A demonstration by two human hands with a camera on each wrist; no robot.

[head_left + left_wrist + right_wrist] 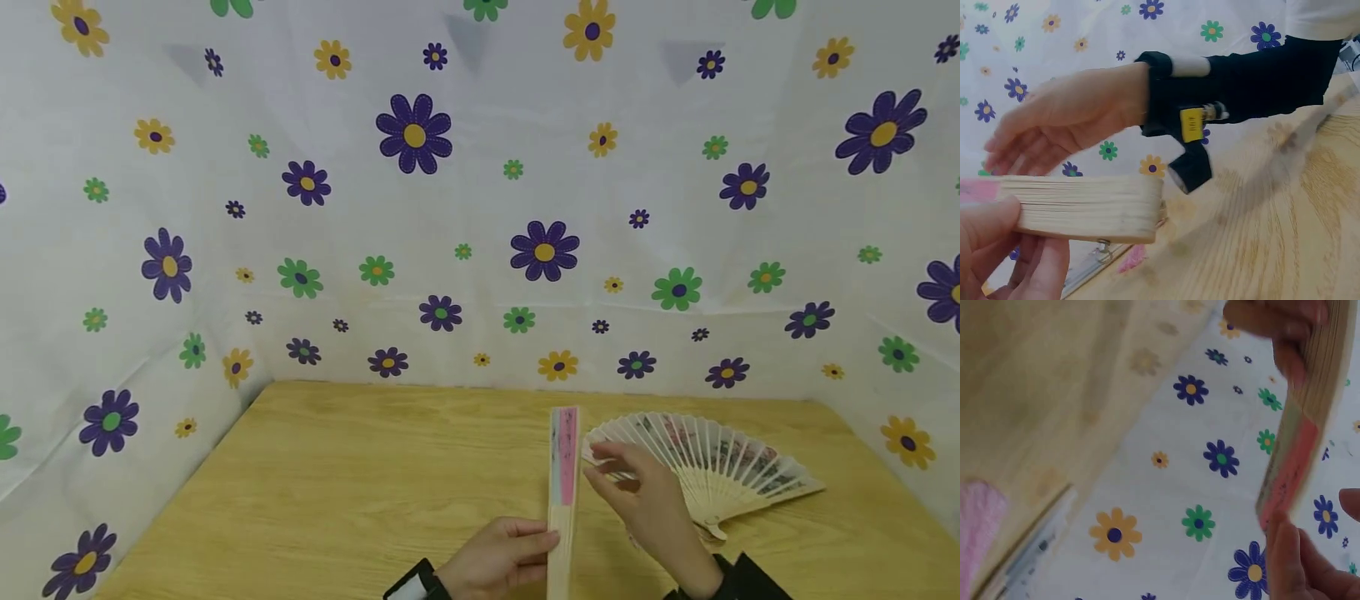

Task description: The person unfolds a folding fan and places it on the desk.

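Note:
My left hand grips a folded hand fan by its pale wooden ribs and holds it upright. Pink and pale blue panels show along the fan's upper part. To the right of it, my right hand is raised with fingers loosely bent and nothing held; a small gap parts them from the fan in the head view. In the left wrist view, a small metal ring hangs under the fan's rib end. A second hand fan, with floral panels, lies spread on the table behind my right hand.
The wooden table ends at a white cloth backdrop printed with flowers, which also rises along the left and right sides. A pink tassel shows below the folded fan in the left wrist view.

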